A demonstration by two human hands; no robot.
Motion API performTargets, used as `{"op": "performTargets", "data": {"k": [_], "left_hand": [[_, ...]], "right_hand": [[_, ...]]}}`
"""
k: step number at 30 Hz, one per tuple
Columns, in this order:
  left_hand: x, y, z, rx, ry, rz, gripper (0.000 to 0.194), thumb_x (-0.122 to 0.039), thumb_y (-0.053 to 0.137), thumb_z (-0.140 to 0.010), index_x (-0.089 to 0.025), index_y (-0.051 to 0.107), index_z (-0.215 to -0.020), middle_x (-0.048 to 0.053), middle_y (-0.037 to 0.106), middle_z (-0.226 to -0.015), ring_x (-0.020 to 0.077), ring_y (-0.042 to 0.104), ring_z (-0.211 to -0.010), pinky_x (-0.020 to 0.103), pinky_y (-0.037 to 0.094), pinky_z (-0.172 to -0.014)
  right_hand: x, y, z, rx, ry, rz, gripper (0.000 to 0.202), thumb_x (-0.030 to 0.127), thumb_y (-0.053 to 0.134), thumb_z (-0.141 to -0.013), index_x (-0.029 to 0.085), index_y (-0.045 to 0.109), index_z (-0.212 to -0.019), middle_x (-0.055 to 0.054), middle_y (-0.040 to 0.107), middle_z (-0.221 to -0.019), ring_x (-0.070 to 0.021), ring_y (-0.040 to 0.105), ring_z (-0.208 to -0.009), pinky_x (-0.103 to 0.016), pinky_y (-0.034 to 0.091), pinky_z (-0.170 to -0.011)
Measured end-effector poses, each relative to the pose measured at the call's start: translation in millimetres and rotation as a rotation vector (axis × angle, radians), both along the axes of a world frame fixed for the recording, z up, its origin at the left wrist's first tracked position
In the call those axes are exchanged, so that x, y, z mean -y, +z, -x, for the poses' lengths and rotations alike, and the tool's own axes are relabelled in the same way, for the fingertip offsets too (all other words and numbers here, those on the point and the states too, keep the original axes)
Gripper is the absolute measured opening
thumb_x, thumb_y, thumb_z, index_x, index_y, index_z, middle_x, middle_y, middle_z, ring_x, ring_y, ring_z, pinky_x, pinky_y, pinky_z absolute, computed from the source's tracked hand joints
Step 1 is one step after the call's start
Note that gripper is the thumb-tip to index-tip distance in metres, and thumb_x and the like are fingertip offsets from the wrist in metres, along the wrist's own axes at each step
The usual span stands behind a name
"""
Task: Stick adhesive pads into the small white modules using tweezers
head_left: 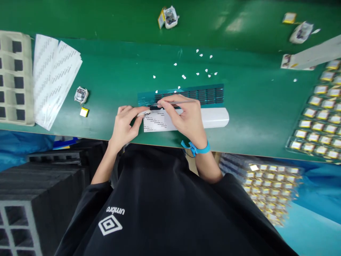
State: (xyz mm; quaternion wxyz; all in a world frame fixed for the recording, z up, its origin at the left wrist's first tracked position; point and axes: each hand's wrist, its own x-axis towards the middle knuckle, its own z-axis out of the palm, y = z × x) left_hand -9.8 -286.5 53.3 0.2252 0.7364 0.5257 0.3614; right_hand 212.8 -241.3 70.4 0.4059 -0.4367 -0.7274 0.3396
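My left hand (127,124) pinches a small white part (144,113) at the left end of a printed white sheet (156,122). In my right hand (183,115) is a pair of thin metal tweezers (183,102), held nearly level, with the tips pointing left toward the white part. Beneath the tweezers lies a translucent teal strip (215,95) with rows of black pieces. The printed sheet rests on the green table, and a glossy white strip (215,117) extends to the right from under my right hand.
Small white bits (197,74) are scattered beyond the strip. Opened white devices with yellow batteries (170,17) sit around the green table (253,92). Printed sheets (53,78) and a grid tray (23,78) lie left; a battery tray (317,113) stands right.
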Motion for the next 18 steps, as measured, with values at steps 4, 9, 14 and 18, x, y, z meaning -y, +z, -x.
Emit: {"op": "performTargets", "data": {"k": [4, 9, 14, 18], "left_hand": [[-4.3, -8.6, -0.9, -0.048, -0.046, -0.026, 0.025, -0.019, 0.058, -0.106, -0.019, 0.078, -0.121, 0.004, 0.085, -0.114, 0.0202, 0.068, -0.090, 0.038, 0.045, -0.094], [-5.5, -8.2, -3.4, -0.087, -0.102, -0.052, 0.024, -0.019, 0.054, -0.108, -0.020, 0.075, -0.121, 0.003, 0.084, -0.121, 0.0218, 0.066, -0.094, 0.038, 0.044, -0.095], [-7.6, -10.4, -9.2, -0.217, -0.094, -0.064, 0.023, -0.023, 0.050, -0.111, -0.020, 0.072, -0.115, 0.003, 0.082, -0.125, 0.0225, 0.060, -0.088, 0.041, 0.041, -0.091], [-9.7, -13.8, -7.9, -0.232, -0.082, -0.073, 0.021, -0.023, 0.053, -0.110, -0.021, 0.073, -0.115, 0.002, 0.082, -0.129, 0.0233, 0.058, -0.089, 0.043, 0.042, -0.094]], "right_hand": [[-0.8, -10.1, 1.4, 0.062, -0.003, 0.031, 0.021, 0.030, 0.065, -0.107, 0.021, 0.082, -0.101, -0.003, 0.084, -0.103, -0.0205, 0.079, -0.097, -0.036, 0.061, -0.093], [-3.2, -16.7, -3.4, 0.112, 0.051, 0.002, 0.023, 0.032, 0.063, -0.109, 0.022, 0.083, -0.105, -0.003, 0.085, -0.109, -0.0216, 0.080, -0.102, -0.037, 0.062, -0.096], [-5.7, -25.4, -7.4, 0.118, 0.115, -0.139, 0.025, 0.032, 0.060, -0.111, 0.025, 0.083, -0.114, -0.003, 0.084, -0.112, -0.0216, 0.079, -0.103, -0.041, 0.064, -0.096], [-16.3, -5.2, -12.3, 0.046, -0.020, -0.202, 0.026, 0.038, 0.060, -0.111, 0.031, 0.080, -0.125, -0.004, 0.083, -0.118, -0.0235, 0.077, -0.107, -0.045, 0.066, -0.097]]}}
